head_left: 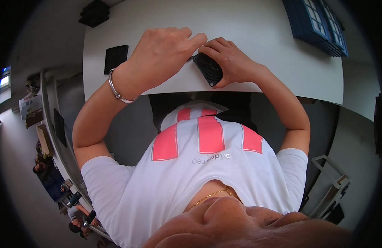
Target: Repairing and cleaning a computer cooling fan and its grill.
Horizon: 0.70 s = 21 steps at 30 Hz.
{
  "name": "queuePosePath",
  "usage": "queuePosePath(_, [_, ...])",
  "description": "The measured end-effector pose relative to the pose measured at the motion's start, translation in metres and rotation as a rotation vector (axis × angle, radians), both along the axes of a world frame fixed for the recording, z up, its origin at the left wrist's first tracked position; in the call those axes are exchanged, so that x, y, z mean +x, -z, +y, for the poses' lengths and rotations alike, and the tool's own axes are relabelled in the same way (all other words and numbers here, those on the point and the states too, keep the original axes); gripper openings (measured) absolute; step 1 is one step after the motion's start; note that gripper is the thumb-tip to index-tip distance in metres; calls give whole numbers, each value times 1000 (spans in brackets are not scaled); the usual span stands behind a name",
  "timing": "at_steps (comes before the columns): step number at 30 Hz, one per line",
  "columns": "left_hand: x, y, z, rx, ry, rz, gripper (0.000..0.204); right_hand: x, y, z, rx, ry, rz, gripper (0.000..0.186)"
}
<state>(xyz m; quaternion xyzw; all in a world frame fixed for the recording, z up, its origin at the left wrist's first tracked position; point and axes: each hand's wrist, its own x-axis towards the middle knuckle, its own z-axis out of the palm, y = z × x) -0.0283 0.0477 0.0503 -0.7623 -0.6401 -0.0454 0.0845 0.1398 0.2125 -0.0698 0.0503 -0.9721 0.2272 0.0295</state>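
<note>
My right hand [232, 62] curls round a black square cooling fan [208, 69] on the white table, gripping its right side. One corner of the fan points toward me and shows a small metal fastener. Close against the fan's far left corner is my left hand [166, 53], its fingers closed and bent inward. A small metal bit shows by that corner, under the left hand. What the left fingers pinch is hidden behind the hand. A silver bracelet sits on the left wrist.
A flat black square piece [116, 60] lies left of my left wrist. Stacked dark parts [94, 13] stand at the table's far left corner, and blue trays [313, 25] at the far right. The white table [278, 78] ends just before my body. Other people work at far left.
</note>
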Motion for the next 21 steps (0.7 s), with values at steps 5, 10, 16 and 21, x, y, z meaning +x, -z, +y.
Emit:
queuePosePath(5, [3,-4,3,7,147,-72,24,1,-2,0,-16,-5,4,104])
queuePosePath(10, [2,-9,0,-13,232,-122,26,0,-1,0,-17,-7,0,102])
queuePosePath(16, [-3,0,-9,-59,254,-202,19,0,-2,1,-7,-12,24,100])
queuePosePath(21, [-1,4,-28,56,4,-296,16,3,0,-2,1,44,32,99])
